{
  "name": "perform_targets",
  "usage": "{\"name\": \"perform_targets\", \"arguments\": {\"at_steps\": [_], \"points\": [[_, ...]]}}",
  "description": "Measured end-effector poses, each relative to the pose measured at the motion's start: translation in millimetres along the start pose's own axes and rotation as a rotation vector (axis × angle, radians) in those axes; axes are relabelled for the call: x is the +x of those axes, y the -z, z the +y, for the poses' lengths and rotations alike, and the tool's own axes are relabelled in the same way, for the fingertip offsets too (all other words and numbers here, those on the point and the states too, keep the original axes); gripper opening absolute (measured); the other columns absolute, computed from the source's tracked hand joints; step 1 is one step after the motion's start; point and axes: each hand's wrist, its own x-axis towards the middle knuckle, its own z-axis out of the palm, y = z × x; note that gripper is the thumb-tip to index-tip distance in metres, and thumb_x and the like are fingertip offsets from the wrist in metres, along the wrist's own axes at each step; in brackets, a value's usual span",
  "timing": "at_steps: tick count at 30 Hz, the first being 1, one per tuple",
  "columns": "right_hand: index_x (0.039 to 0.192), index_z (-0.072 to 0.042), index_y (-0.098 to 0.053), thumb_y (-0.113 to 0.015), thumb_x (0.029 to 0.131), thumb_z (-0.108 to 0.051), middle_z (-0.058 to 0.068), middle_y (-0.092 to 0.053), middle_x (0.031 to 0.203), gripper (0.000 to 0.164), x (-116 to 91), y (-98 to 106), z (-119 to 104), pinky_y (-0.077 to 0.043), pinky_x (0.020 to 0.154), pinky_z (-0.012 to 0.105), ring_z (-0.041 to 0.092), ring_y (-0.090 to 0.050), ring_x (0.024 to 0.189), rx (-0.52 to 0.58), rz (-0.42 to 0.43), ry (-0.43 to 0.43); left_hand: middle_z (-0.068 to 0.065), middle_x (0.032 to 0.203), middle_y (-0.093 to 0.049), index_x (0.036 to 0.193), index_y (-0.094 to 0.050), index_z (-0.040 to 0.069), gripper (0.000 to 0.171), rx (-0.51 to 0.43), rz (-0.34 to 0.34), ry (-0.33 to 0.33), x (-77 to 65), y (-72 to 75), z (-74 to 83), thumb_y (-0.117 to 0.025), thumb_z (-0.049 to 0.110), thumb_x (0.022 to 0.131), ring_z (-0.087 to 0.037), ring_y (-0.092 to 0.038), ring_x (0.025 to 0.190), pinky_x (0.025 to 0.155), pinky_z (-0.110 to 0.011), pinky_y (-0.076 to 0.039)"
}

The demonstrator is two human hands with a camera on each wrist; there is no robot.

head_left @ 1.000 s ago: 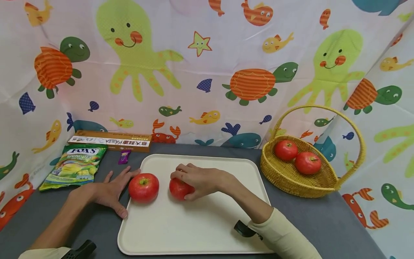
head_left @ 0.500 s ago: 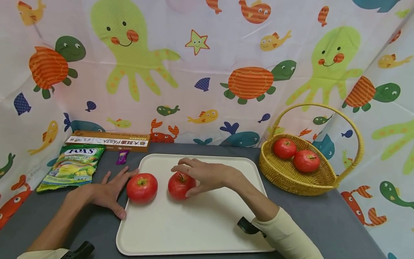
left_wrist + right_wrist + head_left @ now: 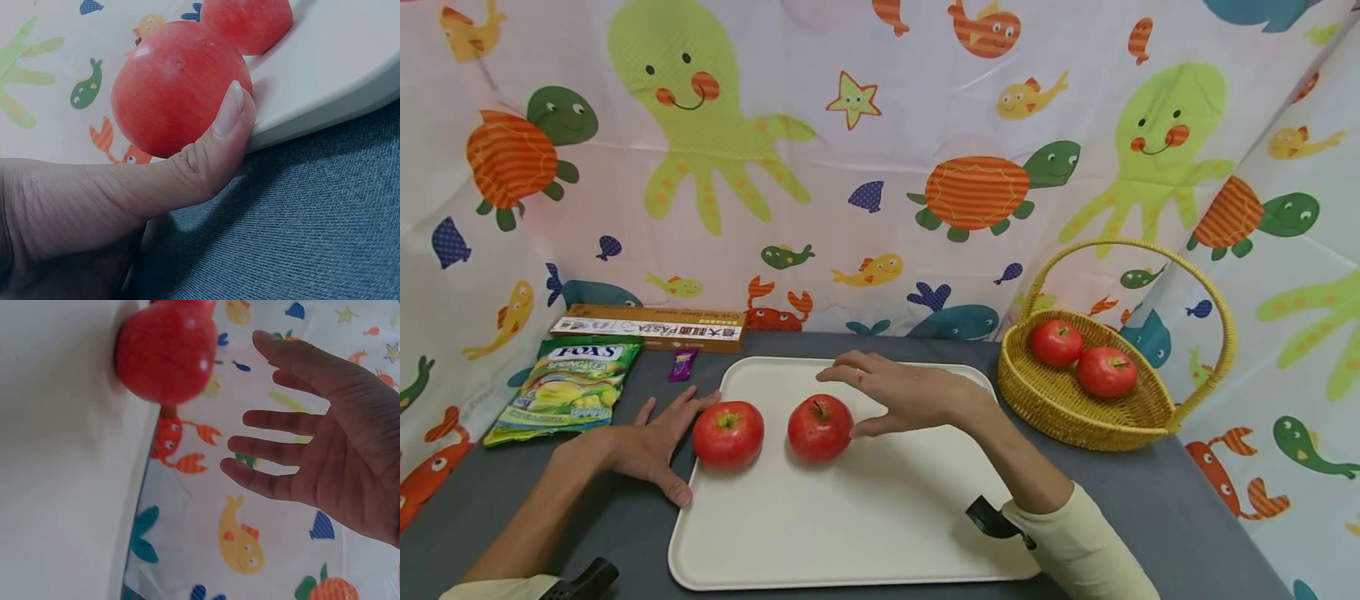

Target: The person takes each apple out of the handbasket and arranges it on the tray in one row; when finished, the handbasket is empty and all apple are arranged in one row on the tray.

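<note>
Two red apples stand on a cream tray (image 3: 850, 533). The left apple (image 3: 727, 436) is near the tray's left edge, and the second apple (image 3: 820, 428) sits just right of it. My right hand (image 3: 906, 392) hovers to the right of the second apple, fingers spread and holding nothing; the right wrist view shows the palm and apple (image 3: 165, 353) apart. My left hand (image 3: 655, 442) lies spread at the tray's left edge, its thumb (image 3: 219, 137) against the rim in the left wrist view, beside the left apple (image 3: 181, 87).
A yellow wicker basket (image 3: 1075, 417) with a tall handle holds two more red apples at the right. Back left are a green candy bag (image 3: 568, 383), a brown pasta box (image 3: 655, 327) and a small purple wrapped candy (image 3: 682, 365). A cartoon-printed sheet hangs behind.
My right hand has released the second apple, opened its fingers and moved up and right from it. That apple stays on the tray. My left hand has kept its place.
</note>
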Motion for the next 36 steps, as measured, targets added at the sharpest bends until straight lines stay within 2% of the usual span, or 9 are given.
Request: {"name": "perform_targets", "arguments": {"at_steps": [6, 14, 23, 31, 33, 36], "points": [[0.160, -0.024, -0.038, -0.076, 0.097, -0.037, 0.003, -0.039, 0.163, 0.075, -18.9, 14.2, 6.8, -0.051, 0.118, 0.045, 0.023, -0.041, 0.153, 0.013, 0.029, -0.038, -0.034, 0.169, -0.001, 0.165, -0.006, 0.013, 0.142, 0.029, -0.005, 0.007, -0.9, 0.0, 2.7, -0.091, 0.063, 0.062, -0.060, 0.013, 0.154, 0.111, -0.086, 0.019], [0.158, -0.021, -0.042, -0.073, 0.100, -0.034, 0.005, -0.041, 0.164, 0.068, -52.9, 29.0, 20.5, -0.052, 0.116, 0.049, 0.027, -0.043, 0.152, 0.023, 0.105, -0.069, -0.036, 0.167, 0.000, 0.165, -0.006, 0.012, 0.143, -0.006, -0.001, -0.014, 0.4, -0.6, -3.2, -0.091, 0.062, 0.062, -0.060, 0.015, 0.152, 0.108, -0.086, 0.022], [0.159, -0.024, -0.040, -0.072, 0.098, -0.041, 0.002, -0.038, 0.162, 0.071, -85.1, 41.0, 35.1, -0.052, 0.115, 0.052, 0.027, -0.043, 0.150, 0.090, 0.099, -0.172, -0.033, 0.169, -0.001, 0.165, -0.006, 0.013, 0.142, 0.025, -0.007, 0.006, -1.3, -0.2, 2.1, -0.091, 0.062, 0.062, -0.059, 0.013, 0.154, 0.111, -0.086, 0.018], [0.158, -0.018, -0.042, -0.075, 0.098, -0.035, 0.008, -0.038, 0.164, 0.071, -109.2, 52.2, 45.2, -0.052, 0.114, 0.055, 0.032, -0.046, 0.148, 0.032, 0.150, -0.226, -0.033, 0.169, -0.001, 0.165, -0.006, 0.013, 0.143, 0.013, -0.004, 0.010, -0.8, -1.0, 1.8, -0.091, 0.062, 0.061, -0.059, 0.013, 0.155, 0.111, -0.085, 0.019], [0.158, -0.017, -0.041, -0.075, 0.098, -0.035, 0.008, -0.039, 0.164, 0.072, -115.8, 57.6, 48.6, -0.051, 0.114, 0.054, 0.031, -0.047, 0.146, 0.036, 0.153, -0.244, -0.033, 0.169, -0.001, 0.165, -0.006, 0.013, 0.143, 0.007, -0.005, 0.008, -0.8, -0.7, 1.1, -0.091, 0.062, 0.061, -0.059, 0.014, 0.154, 0.111, -0.085, 0.020], [0.158, -0.016, -0.041, -0.074, 0.098, -0.038, 0.008, -0.042, 0.161, 0.072, -124.7, 67.2, 53.7, -0.056, 0.109, 0.050, 0.025, -0.060, 0.130, 0.020, 0.156, -0.261, -0.034, 0.168, -0.001, 0.165, -0.006, 0.013, 0.143, 0.000, -0.001, -0.004, -0.9, -0.2, -0.7, -0.091, 0.063, 0.061, -0.059, 0.014, 0.153, 0.110, -0.086, 0.021]]}}
